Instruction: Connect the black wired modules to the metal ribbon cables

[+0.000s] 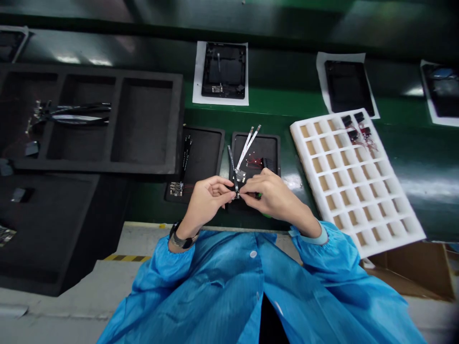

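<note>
My left hand (208, 198) and my right hand (268, 193) meet over the near part of a small black foam tray (274, 138), both in a pinch. Between the fingertips is the lower end of a narrow dark flat cable (232, 160), which rises upward. The tiny part at that end is mostly hidden by the fingers. Just beyond lies a small circuit board (241, 175), with two white flat cables (248, 147) fanning out behind it. Thin red wires (254, 162) and a black part (266, 164) rest in the same tray. Something green shows beneath my right hand.
Left of it, another black tray (206, 148) holds a circuit board (176, 189) and dark flat cables (187, 153). A large black foam box (143, 167) stands farther left. At right lies a white foam grid (324, 157) with wired black parts. Tablet-like panels (225, 69) line the back.
</note>
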The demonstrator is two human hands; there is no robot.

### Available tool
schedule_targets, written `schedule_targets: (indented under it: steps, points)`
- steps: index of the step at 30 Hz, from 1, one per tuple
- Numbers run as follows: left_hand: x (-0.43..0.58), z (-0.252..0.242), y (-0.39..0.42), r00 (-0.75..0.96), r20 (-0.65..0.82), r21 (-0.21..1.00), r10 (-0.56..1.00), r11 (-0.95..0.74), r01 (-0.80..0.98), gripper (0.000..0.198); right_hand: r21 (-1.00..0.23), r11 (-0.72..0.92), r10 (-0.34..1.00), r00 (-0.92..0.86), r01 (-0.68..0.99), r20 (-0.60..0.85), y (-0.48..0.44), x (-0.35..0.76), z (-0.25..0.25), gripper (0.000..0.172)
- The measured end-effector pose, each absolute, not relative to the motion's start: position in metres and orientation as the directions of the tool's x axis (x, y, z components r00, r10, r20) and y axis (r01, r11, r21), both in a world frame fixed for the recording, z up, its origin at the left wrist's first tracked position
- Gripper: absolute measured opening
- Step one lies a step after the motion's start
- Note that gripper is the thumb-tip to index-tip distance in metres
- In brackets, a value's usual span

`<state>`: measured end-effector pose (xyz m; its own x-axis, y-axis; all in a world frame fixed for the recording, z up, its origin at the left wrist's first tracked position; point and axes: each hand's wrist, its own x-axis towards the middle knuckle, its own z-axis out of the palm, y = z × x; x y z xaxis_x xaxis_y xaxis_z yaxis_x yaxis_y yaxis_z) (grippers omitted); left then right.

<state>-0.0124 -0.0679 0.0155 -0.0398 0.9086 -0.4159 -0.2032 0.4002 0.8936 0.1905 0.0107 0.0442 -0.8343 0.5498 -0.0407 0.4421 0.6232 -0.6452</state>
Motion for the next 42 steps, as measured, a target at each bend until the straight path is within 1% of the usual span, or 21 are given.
schedule_targets:
  steps: [4,6,10,13,17,20,24,29,33,37,42]
  points:
    - [-0.013,0.015,-0.067,-0.039,-0.413,0.904,0.910,0.404,-0.140,0.033,-0.598,0.655,0.525,-0.848,0.462,-0.079,0.012,0.189,0.043,0.022]
    - [-0.015,0.015,-0.067,-0.021,-0.424,0.898,0.906,0.417,-0.138,0.036,-0.621,0.635,0.520,-0.849,0.460,-0.096,0.013,0.189,0.043,0.020]
    - [-0.020,0.017,-0.066,0.016,-0.442,0.885,0.897,0.438,-0.160,0.041,-0.713,0.545,0.521,-0.844,0.442,-0.125,0.016,0.192,0.041,0.017]
    - [-0.020,0.017,-0.066,0.023,-0.436,0.888,0.900,0.434,-0.151,0.038,-0.753,0.493,0.522,-0.841,0.436,-0.145,0.017,0.194,0.038,0.014]
    - [-0.019,0.016,-0.066,0.005,-0.427,0.896,0.904,0.424,-0.129,0.033,-0.764,0.447,0.559,-0.812,0.466,-0.168,0.013,0.192,0.035,0.014]
    - [-0.021,0.016,-0.065,0.027,-0.421,0.898,0.906,0.421,-0.130,0.035,-0.812,0.359,0.588,-0.787,0.461,-0.187,0.013,0.192,0.033,0.015]
    - [-0.026,0.014,-0.065,0.098,-0.427,0.887,0.899,0.438,-0.147,0.039,-0.895,0.142,0.573,-0.772,0.422,-0.274,0.015,0.195,0.029,0.018]
    - [-0.028,0.011,-0.067,0.150,-0.441,0.868,0.885,0.463,-0.178,0.039,-0.926,-0.025,0.523,-0.784,0.376,-0.333,0.017,0.197,0.026,0.024]
    - [-0.028,0.014,-0.067,0.175,-0.457,0.851,0.872,0.486,-0.198,0.041,-0.928,-0.151,0.477,-0.797,0.341,-0.371,0.017,0.196,0.024,0.029]
    - [-0.029,0.018,-0.066,0.180,-0.464,0.847,0.867,0.494,-0.196,0.041,-0.921,-0.202,0.464,-0.796,0.333,-0.389,0.016,0.195,0.020,0.033]
    - [-0.031,0.018,-0.067,0.157,-0.458,0.856,0.875,0.481,-0.190,0.040,-0.921,-0.186,0.482,-0.785,0.342,-0.389,0.014,0.193,0.017,0.036]
